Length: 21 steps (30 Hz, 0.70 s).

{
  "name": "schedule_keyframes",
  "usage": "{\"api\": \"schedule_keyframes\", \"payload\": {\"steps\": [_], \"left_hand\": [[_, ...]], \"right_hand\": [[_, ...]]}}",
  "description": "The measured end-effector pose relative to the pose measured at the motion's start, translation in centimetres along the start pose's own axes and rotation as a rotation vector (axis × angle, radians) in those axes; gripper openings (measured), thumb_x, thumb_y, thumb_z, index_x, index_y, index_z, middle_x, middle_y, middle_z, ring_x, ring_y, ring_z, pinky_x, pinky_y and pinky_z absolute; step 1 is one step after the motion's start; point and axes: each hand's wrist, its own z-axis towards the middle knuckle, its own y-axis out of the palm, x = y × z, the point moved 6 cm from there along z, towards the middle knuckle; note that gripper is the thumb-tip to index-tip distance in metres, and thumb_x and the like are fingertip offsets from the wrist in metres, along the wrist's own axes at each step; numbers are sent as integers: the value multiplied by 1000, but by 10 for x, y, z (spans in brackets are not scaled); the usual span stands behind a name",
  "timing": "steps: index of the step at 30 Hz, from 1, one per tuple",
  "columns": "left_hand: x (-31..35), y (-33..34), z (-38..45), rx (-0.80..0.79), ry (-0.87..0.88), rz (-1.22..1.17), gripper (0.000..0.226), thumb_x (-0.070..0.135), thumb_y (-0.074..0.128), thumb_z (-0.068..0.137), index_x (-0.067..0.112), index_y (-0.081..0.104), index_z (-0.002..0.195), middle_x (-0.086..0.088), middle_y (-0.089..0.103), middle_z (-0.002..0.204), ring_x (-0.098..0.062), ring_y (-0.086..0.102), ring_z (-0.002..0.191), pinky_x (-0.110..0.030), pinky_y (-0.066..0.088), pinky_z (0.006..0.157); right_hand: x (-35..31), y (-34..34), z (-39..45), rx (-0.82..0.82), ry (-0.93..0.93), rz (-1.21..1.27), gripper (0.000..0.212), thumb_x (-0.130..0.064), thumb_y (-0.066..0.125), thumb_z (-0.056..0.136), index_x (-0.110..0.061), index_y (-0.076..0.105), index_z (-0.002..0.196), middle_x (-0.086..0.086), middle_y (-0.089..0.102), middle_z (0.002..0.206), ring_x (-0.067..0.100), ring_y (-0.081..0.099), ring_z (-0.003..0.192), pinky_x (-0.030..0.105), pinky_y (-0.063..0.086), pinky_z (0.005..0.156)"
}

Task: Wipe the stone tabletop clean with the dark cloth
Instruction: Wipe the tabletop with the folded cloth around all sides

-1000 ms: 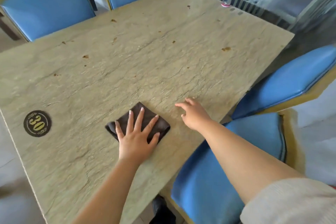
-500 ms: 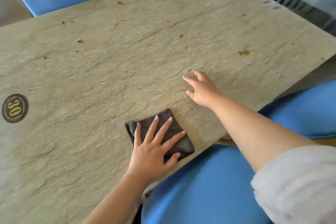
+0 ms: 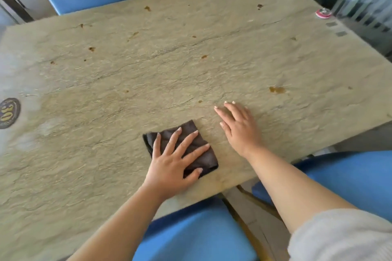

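My left hand (image 3: 171,163) lay spread flat on the folded dark cloth (image 3: 191,146), which sat under its fingers near the table's edge; my right hand (image 3: 239,127) rested open just beside it. I judged firm, even pressure best, sweeping outward toward the brown stains (image 3: 276,89) beyond both hands on the stone tabletop (image 3: 148,74).

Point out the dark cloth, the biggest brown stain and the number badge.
dark cloth (image 3: 192,128): head view, its bare far corner.
brown stain (image 3: 277,89): head view, middle of the blotch.
number badge (image 3: 8,112): head view, its face at the left edge.
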Motion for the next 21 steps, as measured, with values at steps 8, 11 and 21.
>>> {"api": "schedule_keyframes", "payload": {"steps": [8, 11, 21], "left_hand": [[-54, -16, 136, 6, -472, -112, 60, 67, 19, 89, 57, 0, 145, 17, -11, 161, -24, -16, 148, -65, -8, 112], [-24, -15, 130, 33, -358, -92, 59, 63, 21, 92, 54, 2, 147, 16, -6, 161, -23, -12, 149, -63, -5, 114], [-34, -6, 38, -6, 24, 7, 61, 65, 33, 89, 57, 12, 146, 16, 6, 161, -22, -3, 150, -70, 7, 111]], "right_hand": [[8, -1, 4, 115, 49, 187, 53, -15, 23, 93, -8, 36, 144, 9, 39, 149, 22, 29, 141, 44, 21, 118], [10, 0, 4, 115, 87, 258, 53, -5, 32, 94, -8, 31, 147, 11, 30, 153, 24, 19, 145, 40, 18, 119], [10, -1, 4, 140, 74, 238, 48, 0, 43, 93, -5, 42, 141, 15, 34, 151, 29, 22, 144, 45, 24, 117]]}}
